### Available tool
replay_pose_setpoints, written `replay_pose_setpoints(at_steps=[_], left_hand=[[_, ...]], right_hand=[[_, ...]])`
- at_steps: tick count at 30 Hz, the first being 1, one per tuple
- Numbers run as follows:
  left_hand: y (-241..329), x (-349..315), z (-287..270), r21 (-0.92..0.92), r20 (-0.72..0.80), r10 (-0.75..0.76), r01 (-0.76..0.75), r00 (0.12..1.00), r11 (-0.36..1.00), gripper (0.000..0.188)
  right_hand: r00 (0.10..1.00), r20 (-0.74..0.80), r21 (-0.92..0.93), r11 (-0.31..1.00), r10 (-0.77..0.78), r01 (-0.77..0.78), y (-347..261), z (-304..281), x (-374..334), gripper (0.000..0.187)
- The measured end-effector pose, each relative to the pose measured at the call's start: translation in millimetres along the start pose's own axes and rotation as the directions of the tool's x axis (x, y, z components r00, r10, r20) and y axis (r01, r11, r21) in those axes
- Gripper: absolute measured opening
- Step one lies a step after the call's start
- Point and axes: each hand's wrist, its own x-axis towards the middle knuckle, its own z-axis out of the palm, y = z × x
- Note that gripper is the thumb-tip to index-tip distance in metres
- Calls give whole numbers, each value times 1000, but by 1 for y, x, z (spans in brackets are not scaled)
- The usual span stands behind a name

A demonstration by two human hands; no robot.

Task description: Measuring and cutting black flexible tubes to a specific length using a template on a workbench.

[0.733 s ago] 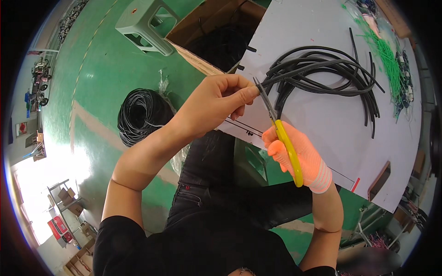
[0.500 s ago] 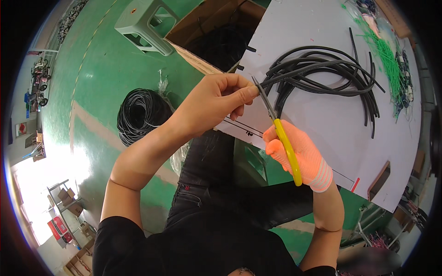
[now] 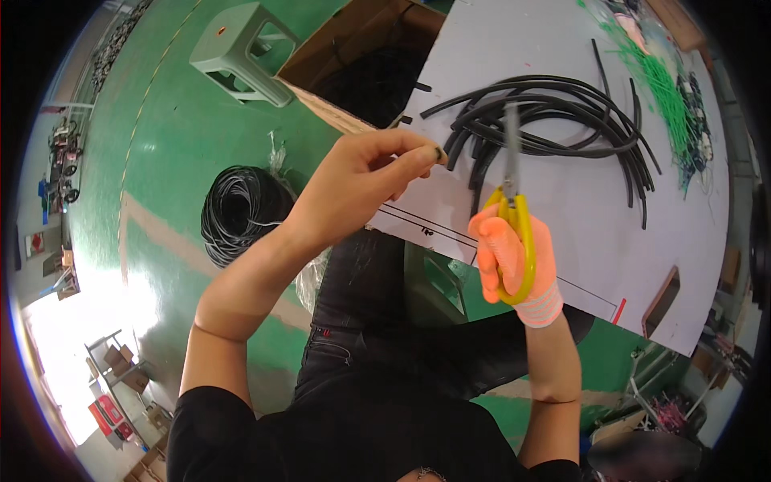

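My bare left hand [image 3: 385,169] is pinched shut beside the white table's left edge. A small dark piece [image 3: 438,153] shows at the tips of its thumb and forefinger; most of it is hidden. My right hand [image 3: 514,253], in an orange knit glove, grips yellow-handled scissors [image 3: 526,257]. Their blades point away from me and are smeared by motion, so I cannot tell whether they are parted. Beyond both hands lies a loose, looped bundle of black tubing [image 3: 562,145], its near-left ends a little apart from my left fingertips.
On the white table [image 3: 514,40], green ties [image 3: 654,80] lie at the far right. A cardboard box [image 3: 329,100] with black tubing adjoins its left edge. A grey-green stool [image 3: 245,52] and a black cable coil [image 3: 241,213] are on the green floor.
The scissors have swung away from my left fingertips, rightward and more upright. My left hand has come away from the tubing, whose ends now lie on the table. The view has shifted slightly.
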Motion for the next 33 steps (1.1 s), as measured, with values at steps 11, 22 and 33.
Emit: replay_pose_setpoints(at_steps=[11, 22, 33], left_hand=[[5, -33, 42, -240, 344, -56, 145, 937, 960, 19], [-59, -51, -53, 477, 303, -55, -101, 951, 873, 10], [-53, -42, -42, 488, 215, -191, 64, 958, 870, 23]], right_hand=[[819, -258, 256, 781, -512, 570, 34, 30, -13, 20], [95, -995, 101, 612, 43, 784, 149, -91, -100, 12], [228, -966, 257, 369, 121, 893, 187, -128, -92, 9]])
